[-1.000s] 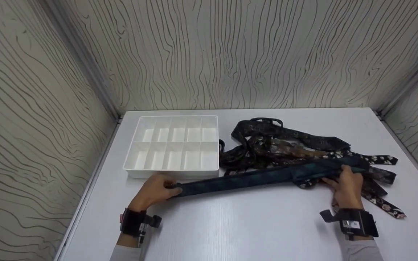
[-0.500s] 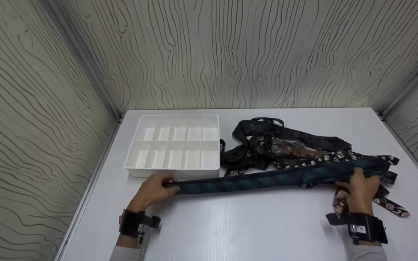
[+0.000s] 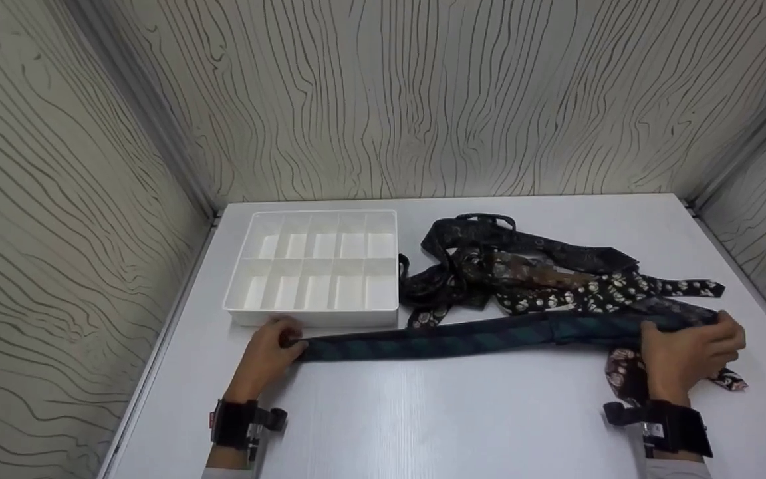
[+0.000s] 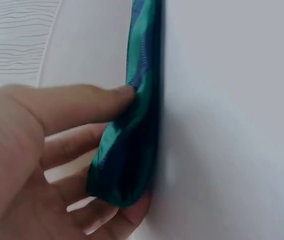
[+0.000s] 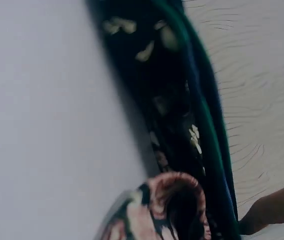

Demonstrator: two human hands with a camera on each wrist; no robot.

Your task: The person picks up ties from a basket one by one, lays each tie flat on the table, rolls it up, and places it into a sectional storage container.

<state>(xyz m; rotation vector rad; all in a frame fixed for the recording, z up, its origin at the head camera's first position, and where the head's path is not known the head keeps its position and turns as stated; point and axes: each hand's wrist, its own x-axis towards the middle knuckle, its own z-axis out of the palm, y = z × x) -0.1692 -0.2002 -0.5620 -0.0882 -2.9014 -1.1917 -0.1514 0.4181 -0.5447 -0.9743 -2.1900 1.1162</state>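
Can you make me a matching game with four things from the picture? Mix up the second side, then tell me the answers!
Things:
1. box
2. stripy tie
3. left grip
4. right grip

Colours and places:
A. holding the stripy tie near its end farther from the box
B. white, with ten compartments
C. pinching the stripy tie's end just in front of the box
D. green and dark blue

Right pairs: 1-B, 2-D, 3-C, 4-A

Right grip (image 5: pixel 278 212) and pink floral tie (image 5: pixel 139 218) partly beyond the right wrist view's edges
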